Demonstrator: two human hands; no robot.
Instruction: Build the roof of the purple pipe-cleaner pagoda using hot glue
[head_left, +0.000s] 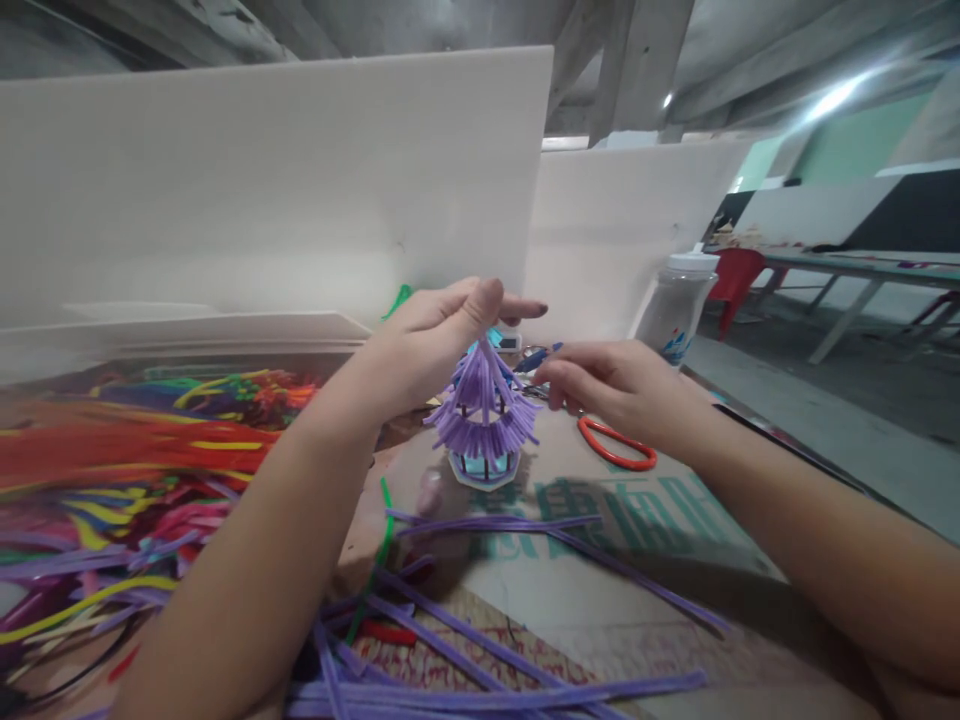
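Observation:
A small pagoda model (486, 440) stands upright in front of me, with two tiers of purple fuzzy-strip roofs over a pale blue base. My left hand (457, 315) is over its peak, palm down, one finger stretched to the right. The hand covers the very tip, so whether it presses there is hidden. To the right of the model, my right hand (600, 385) has its fingers curled together near a dark blue tool (537, 358). What they hold, if anything, I cannot make out. Below that hand lies a red-orange handle loop (616, 445).
Purple chenille stems (517, 690) lie across the printed cardboard (637, 560) in front. Many coloured stems (150, 450) are heaped at the left. A clear bottle (673, 310) stands at the back right. White boards (262, 190) rise behind the work surface.

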